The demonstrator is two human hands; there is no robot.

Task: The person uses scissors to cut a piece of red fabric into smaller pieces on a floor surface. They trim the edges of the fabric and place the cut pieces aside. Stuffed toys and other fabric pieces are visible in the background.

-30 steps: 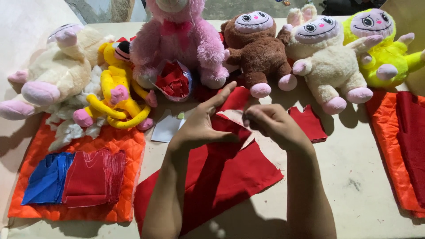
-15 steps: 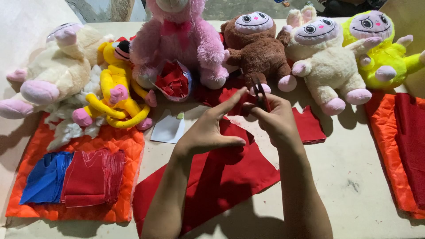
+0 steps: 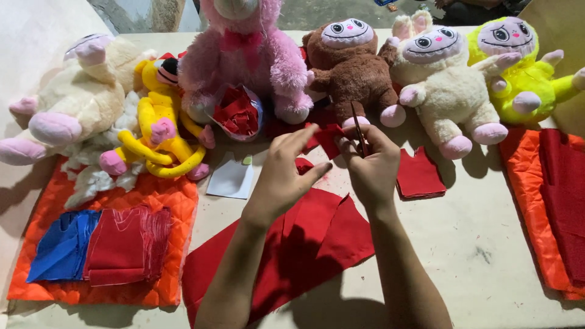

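My left hand (image 3: 285, 172) pinches a small piece of red felt (image 3: 326, 137) between thumb and fingers, just above the table. My right hand (image 3: 369, 163) grips a pair of dark scissors (image 3: 358, 125), blades pointing up and away, right beside that piece. Under both wrists lies a large sheet of red felt (image 3: 304, 240) on the table (image 3: 475, 244).
Plush toys line the back: cream (image 3: 79, 97), yellow (image 3: 159, 131), pink (image 3: 244, 55), brown (image 3: 353, 67), cream-white (image 3: 445, 85), neon yellow (image 3: 518, 67). Orange quilted mats (image 3: 103, 195) (image 3: 530, 176) flank me, with blue and red fabric stacks. A bowl of red scraps (image 3: 237, 113), white paper (image 3: 231, 180), red square (image 3: 419, 176).
Both hands moved away from me toward the toys and closer together. The scissors rose upright in my right hand, and my left hand took up the small red piece.
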